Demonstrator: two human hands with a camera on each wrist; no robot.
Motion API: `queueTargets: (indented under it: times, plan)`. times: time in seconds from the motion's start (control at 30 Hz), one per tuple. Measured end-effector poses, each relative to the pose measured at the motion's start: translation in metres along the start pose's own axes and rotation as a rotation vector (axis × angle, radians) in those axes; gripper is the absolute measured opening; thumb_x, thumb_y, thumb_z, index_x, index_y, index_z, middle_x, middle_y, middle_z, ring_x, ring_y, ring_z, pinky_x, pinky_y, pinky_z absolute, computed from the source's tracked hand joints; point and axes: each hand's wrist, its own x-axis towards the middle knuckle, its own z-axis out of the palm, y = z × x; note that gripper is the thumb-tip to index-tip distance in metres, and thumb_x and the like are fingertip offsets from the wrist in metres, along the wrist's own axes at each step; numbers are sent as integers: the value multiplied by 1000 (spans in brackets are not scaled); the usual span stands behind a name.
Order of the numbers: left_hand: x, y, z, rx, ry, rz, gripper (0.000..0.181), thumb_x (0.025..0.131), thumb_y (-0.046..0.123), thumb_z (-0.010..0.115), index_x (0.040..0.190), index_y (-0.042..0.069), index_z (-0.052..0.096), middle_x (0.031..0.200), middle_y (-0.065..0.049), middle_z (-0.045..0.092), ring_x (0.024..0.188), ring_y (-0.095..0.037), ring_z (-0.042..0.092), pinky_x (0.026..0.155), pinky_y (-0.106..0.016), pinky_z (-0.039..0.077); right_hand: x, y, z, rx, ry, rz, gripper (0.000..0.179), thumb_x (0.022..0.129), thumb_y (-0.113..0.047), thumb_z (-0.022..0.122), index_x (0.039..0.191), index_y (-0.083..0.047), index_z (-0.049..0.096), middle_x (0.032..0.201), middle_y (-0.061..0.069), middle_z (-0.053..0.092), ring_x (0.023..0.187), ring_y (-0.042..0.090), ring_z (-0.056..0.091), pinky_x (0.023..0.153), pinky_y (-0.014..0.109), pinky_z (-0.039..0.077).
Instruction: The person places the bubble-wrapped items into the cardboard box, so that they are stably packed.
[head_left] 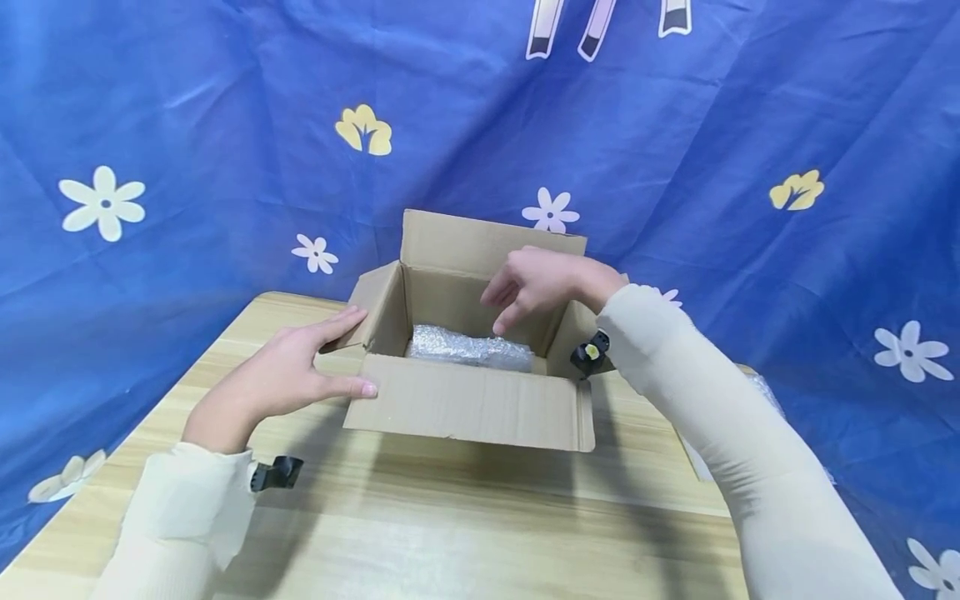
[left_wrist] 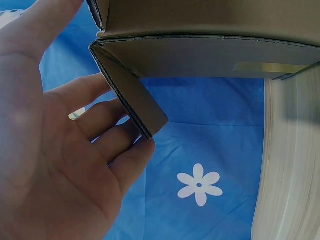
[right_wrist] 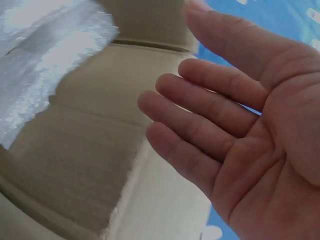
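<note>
A cardboard box [head_left: 468,404] is gripped at its near left corner by the left hand [head_left: 288,367]. Inside, at frame centre, a bubble-wrapped package [head_left: 465,350] is laid lengthwise left to right, below and left of the nearer right hand [head_left: 542,279], by whose relaxed fingers nothing is held.

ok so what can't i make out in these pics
- Head: what, if anything, the bubble wrap holds; its shiny layers hide it.
- Head: most of the pale item at the right; the right sleeve covers it.
- Left wrist: the thumb tip of the left hand; cut off by the top edge.
- Right wrist: the bubble wrap's full length; cut off by the left edge.
</note>
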Motion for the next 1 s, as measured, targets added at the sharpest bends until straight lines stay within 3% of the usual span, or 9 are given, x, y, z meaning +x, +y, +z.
queueTargets:
  times: [0.3, 0.73, 1.0]
  plan:
    - [1, 2, -1, 5, 2, 0, 111, 72, 67, 79, 157, 10, 34, 159, -17, 31, 142, -41, 32, 111, -60, 29, -42, 12, -8, 146, 187, 21, 54, 83, -24, 84, 127, 2, 67, 123, 14, 68, 110, 27, 67, 94, 35, 53]
    - [-1, 2, -1, 3, -2, -15, 111, 72, 67, 78, 157, 10, 34, 159, -17, 30, 142, -43, 31, 111, -62, 28, -87, 13, -11, 149, 384, 92, 54, 81, -29, 86, 128, -7, 69, 122, 8, 69, 109, 21, 66, 97, 39, 51]
    - [-1, 2, -1, -4, -4, -13, 111, 72, 66, 79, 157, 10, 34, 159, -17, 30, 142, -42, 30, 111, -61, 28, -110, 13, -10, 112, 472, 161, 54, 83, -29, 84, 130, -10, 68, 127, 2, 67, 117, 22, 62, 99, 40, 50]
